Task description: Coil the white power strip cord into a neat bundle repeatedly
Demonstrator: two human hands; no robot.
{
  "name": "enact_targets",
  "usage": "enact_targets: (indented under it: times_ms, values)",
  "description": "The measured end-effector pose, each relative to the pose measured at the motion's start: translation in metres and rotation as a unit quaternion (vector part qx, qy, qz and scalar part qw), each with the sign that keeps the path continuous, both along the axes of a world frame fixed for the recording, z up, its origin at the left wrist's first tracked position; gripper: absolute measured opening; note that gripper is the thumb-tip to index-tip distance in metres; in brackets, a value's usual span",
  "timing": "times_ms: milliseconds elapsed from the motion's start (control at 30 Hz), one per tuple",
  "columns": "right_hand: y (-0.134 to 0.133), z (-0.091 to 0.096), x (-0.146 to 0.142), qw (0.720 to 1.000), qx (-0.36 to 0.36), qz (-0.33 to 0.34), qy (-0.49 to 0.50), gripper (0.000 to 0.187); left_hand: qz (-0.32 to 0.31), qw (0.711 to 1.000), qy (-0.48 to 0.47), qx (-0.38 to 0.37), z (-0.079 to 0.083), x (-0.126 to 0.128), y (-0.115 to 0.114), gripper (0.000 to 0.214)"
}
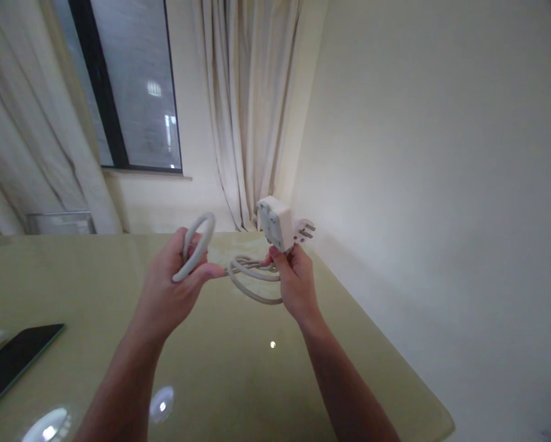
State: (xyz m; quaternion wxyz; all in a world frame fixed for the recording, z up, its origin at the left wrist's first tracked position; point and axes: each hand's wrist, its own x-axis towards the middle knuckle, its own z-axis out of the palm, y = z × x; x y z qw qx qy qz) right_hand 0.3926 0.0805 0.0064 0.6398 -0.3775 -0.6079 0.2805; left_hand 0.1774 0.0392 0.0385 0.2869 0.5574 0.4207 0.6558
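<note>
My left hand [169, 294] is closed round the pale grey power cord [255, 295], and a loop of it curves up over the fingers. The thumb points right along a length of the cord. In my right hand [298, 283] are a white power strip [282, 226], tilted with one end toward me, and a bundle of cord coils hanging to its left. A three-pin plug [303, 230] sticks out to the right, just behind the strip. Both hands are above the table, with cord running between them. The fingers behind the strip are partly hidden.
The glossy yellow-green table [238, 380] reflects ceiling lights. A flat black object [21, 359] lies at its left, with something white beside it. A white wall [432, 202] borders the right edge. Curtains [252, 104] and a window [137, 80] are behind.
</note>
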Motion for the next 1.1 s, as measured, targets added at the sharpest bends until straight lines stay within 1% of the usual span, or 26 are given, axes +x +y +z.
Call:
enact_targets:
  times_ms: [33, 100, 167, 267, 333, 400, 500, 567, 633, 700, 767, 800, 833, 867, 900, 933, 967, 1000, 1033, 1067, 1100]
  values:
    - [-0.002, -0.001, -0.003, 1.0, 0.008, 0.013, 0.0, 0.035, 0.018, 0.998, 0.056, 0.008, -0.001, 0.0, 0.001, 0.026]
    - [-0.007, -0.003, -0.005, 0.999, 0.031, 0.04, 0.007, 0.035, 0.064, 0.983, 0.169, 0.031, -0.003, -0.001, 0.004, 0.02]
    - [-0.012, -0.005, -0.004, 0.996, 0.055, 0.071, 0.013, 0.036, 0.073, 0.967, 0.243, 0.003, -0.006, -0.001, 0.008, 0.022]
    - [-0.017, -0.003, 0.0, 0.99, 0.073, 0.121, 0.005, 0.036, 0.041, 0.937, 0.341, -0.067, -0.012, 0.005, 0.011, 0.028]
    - [-0.019, 0.0, 0.0, 0.989, 0.078, 0.125, 0.017, 0.034, 0.002, 0.917, 0.389, -0.089, -0.015, 0.013, 0.009, 0.033]
    - [-0.021, 0.004, -0.001, 0.989, 0.081, 0.105, 0.06, 0.036, -0.039, 0.904, 0.415, -0.093, -0.016, 0.022, 0.005, 0.036]
    - [-0.023, 0.012, -0.002, 0.984, 0.083, 0.082, 0.136, 0.041, -0.077, 0.901, 0.418, -0.093, -0.016, 0.037, -0.003, 0.038]
    - [-0.026, 0.017, 0.001, 0.984, 0.08, 0.072, 0.142, 0.041, -0.08, 0.902, 0.415, -0.09, -0.016, 0.044, -0.007, 0.04]
    - [-0.027, 0.021, 0.005, 0.988, 0.07, 0.062, 0.12, 0.041, -0.077, 0.904, 0.411, -0.088, -0.017, 0.048, -0.009, 0.042]
    - [-0.024, 0.022, 0.009, 0.991, 0.05, 0.056, 0.108, 0.042, -0.079, 0.906, 0.407, -0.088, -0.019, 0.05, -0.007, 0.043]
    - [-0.016, 0.021, 0.013, 0.99, 0.023, 0.051, 0.131, 0.042, -0.084, 0.911, 0.393, -0.089, -0.022, 0.05, -0.002, 0.044]
    - [-0.011, 0.02, 0.015, 0.987, 0.013, 0.048, 0.155, 0.041, -0.087, 0.919, 0.375, -0.088, -0.024, 0.049, 0.001, 0.045]
    - [-0.006, 0.02, 0.017, 0.982, 0.008, 0.045, 0.182, 0.041, -0.084, 0.933, 0.34, -0.083, -0.025, 0.048, 0.006, 0.048]
    - [-0.001, 0.019, 0.02, 0.976, 0.01, 0.044, 0.211, 0.042, -0.073, 0.955, 0.278, -0.07, -0.027, 0.046, 0.011, 0.052]
    - [0.002, 0.02, 0.022, 0.97, 0.016, 0.045, 0.237, 0.044, -0.061, 0.979, 0.187, -0.053, -0.027, 0.043, 0.016, 0.057]
    - [0.005, 0.021, 0.025, 0.965, 0.026, 0.048, 0.257, 0.046, -0.051, 0.996, 0.071, -0.035, -0.026, 0.039, 0.022, 0.063]
    - [0.006, 0.022, 0.028, 0.961, 0.036, 0.052, 0.269, 0.048, -0.044, 0.997, -0.061, -0.019, -0.025, 0.035, 0.027, 0.068]
    - [0.006, 0.024, 0.03, 0.958, 0.045, 0.056, 0.276, 0.051, -0.045, 0.98, -0.195, -0.006, -0.023, 0.03, 0.032, 0.071]
    - [0.005, 0.026, 0.033, 0.957, 0.051, 0.059, 0.28, 0.053, -0.05, 0.947, -0.317, 0.001, -0.02, 0.026, 0.035, 0.072]
    - [0.004, 0.028, 0.035, 0.956, 0.057, 0.061, 0.281, 0.054, -0.058, 0.907, -0.418, 0.004, -0.017, 0.023, 0.038, 0.071]
    - [0.002, 0.029, 0.036, 0.956, 0.064, 0.06, 0.28, 0.055, -0.064, 0.867, -0.495, 0.002, -0.015, 0.021, 0.04, 0.067]
